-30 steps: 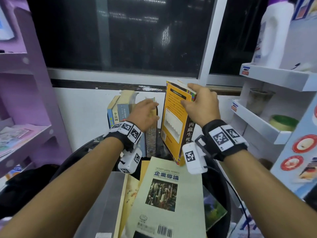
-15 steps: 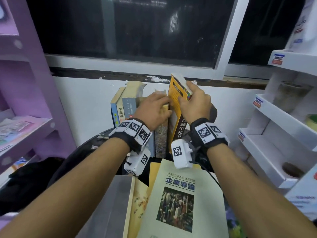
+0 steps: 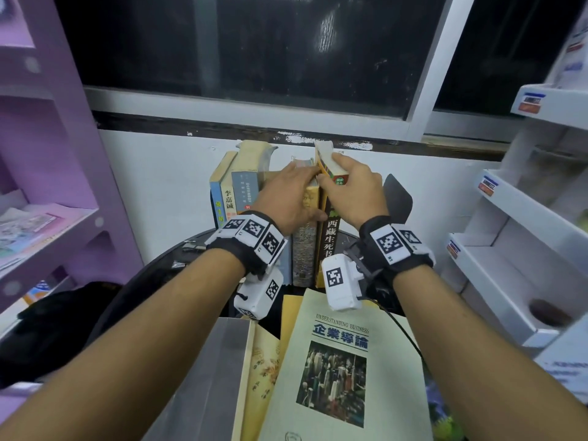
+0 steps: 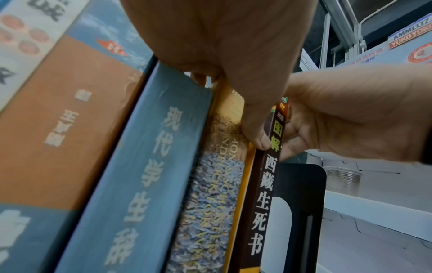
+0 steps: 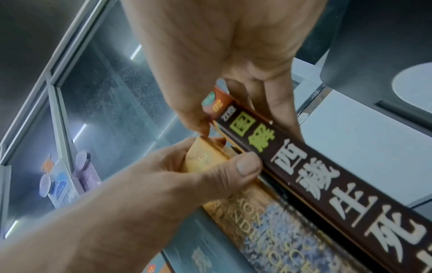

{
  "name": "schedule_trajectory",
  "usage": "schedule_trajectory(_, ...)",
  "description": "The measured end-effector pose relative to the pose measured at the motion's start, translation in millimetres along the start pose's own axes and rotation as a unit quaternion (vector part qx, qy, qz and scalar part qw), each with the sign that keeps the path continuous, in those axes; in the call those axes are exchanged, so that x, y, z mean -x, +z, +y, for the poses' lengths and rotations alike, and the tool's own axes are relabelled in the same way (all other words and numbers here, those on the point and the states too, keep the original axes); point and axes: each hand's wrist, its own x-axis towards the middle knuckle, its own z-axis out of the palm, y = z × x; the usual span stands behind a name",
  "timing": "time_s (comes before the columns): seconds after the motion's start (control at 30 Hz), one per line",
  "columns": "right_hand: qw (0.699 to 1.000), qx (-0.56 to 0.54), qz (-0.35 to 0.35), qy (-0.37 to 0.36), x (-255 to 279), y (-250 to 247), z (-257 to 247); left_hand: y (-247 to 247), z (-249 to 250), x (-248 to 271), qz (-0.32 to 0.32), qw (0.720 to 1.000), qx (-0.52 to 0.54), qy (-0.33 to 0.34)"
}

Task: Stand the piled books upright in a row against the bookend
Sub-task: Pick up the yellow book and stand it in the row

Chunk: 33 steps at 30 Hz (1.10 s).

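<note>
Several books stand upright in a row at the back of the round black table (image 3: 159,272). My left hand (image 3: 286,195) grips the top of the mottled-spine book (image 3: 304,249), fingers over its top edge and thumb on the spine (image 5: 247,166). My right hand (image 3: 353,192) pinches the top of the brown-spine book (image 3: 331,243), which stands upright between the mottled book (image 4: 210,203) and the black bookend (image 3: 399,198). The brown-spine book (image 4: 261,203) sits close beside the bookend (image 4: 301,203). A pile with the pale "Understanding Business" book (image 3: 343,361) on top lies nearer me.
A purple shelf unit (image 3: 47,218) stands at the left and white shelves (image 3: 509,218) at the right. A dark window and a white wall are right behind the row. A clear plastic sheet (image 3: 203,377) leans beside the pile.
The brown-spine book, held tilted and apart a second ago, has swung upright into the row beside the mottled book. The left hand stayed on the mottled book.
</note>
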Motion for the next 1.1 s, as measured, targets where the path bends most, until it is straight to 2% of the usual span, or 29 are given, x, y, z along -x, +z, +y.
schedule_trajectory(0.23, 0.989, -0.002, -0.142, -0.05, 5, -19, -1, -4, -4, 0, -0.021, 1.0, 0.0, 0.004)
schedule_trajectory(0.47, 0.99, -0.074, -0.103, -0.063, 4, -15, 6, -3, 0, 1, -0.017, 1.0, -0.003, 0.01)
schedule_trajectory(0.87, 0.989, -0.098, -0.055, -0.094, 9, -9, 12, 0, -1, 1, -0.005, 1.0, 0.0, 0.0)
schedule_trajectory(1.1, 0.985, -0.09, -0.102, -0.105, 12, -14, 19, 1, 0, 1, -0.001, 1.0, 0.007, -0.011)
